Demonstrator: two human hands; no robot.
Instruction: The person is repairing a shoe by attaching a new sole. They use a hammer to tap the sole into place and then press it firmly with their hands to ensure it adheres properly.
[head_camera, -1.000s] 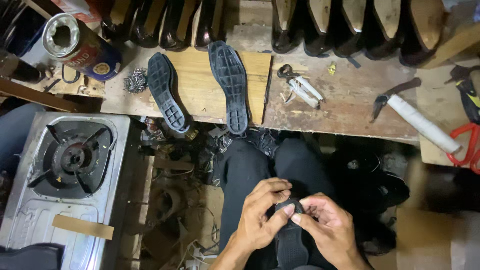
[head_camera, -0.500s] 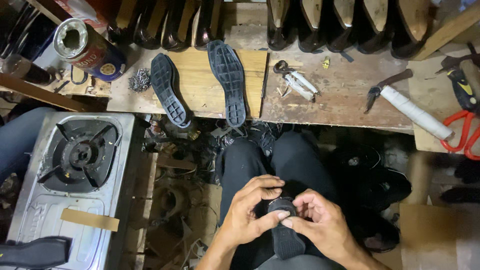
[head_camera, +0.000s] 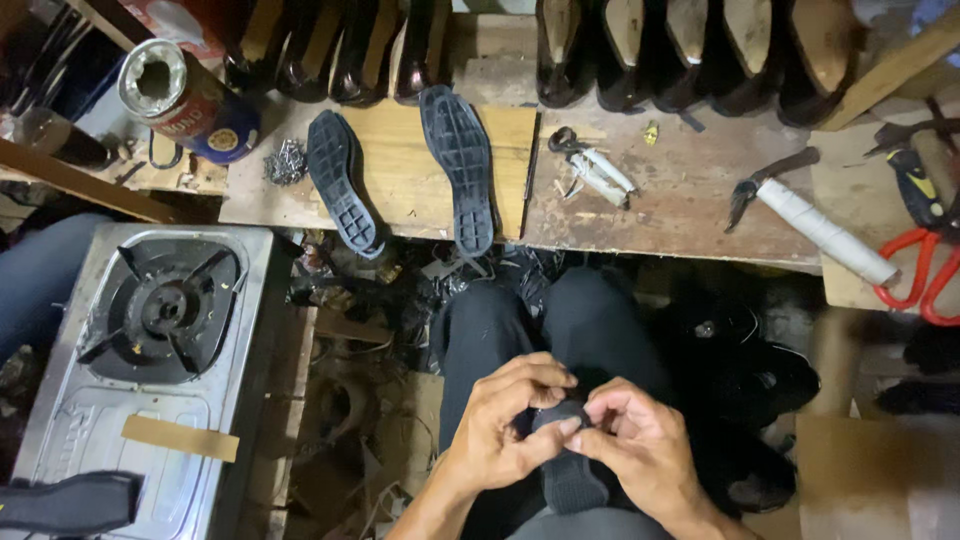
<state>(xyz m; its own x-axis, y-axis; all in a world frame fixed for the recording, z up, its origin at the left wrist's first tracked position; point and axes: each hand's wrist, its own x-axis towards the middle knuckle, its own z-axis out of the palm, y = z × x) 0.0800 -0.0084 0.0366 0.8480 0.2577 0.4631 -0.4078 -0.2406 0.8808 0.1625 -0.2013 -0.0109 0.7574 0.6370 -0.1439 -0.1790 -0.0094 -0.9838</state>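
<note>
Hands meet over our lap at six o'clock, left hand (head_camera: 505, 435) and right hand (head_camera: 640, 445) both curled tight around a black shoe sole (head_camera: 568, 468), seemingly to steady its tip, bench (head_camera: 660, 215) at twelve.

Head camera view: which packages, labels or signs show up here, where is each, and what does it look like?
Tin can: upper left on the bench, lying tilted, open top, red and blue label with a yellow round mark.
Red package: top edge behind the can, partly cut off.
Tape strip: tan, on the metal stove.
</note>
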